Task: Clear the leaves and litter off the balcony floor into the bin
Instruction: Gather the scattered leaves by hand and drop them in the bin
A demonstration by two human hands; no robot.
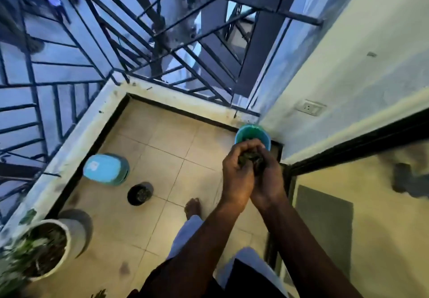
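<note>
Cupped a dark clump of leaves between left hand and right hand, fingers curled round it. Hovered just over the near rim of the teal bin. Probably light, crumbly, loose; best cradled from beneath.

- Nothing legible here: not one word, brand or number can be read.
- Blue tub by the parapet: a pale label patch sits on its top, but it's too blurred to make out a single letter.
- Wall socket on the right-hand wall: any marking is too small to tell.
</note>
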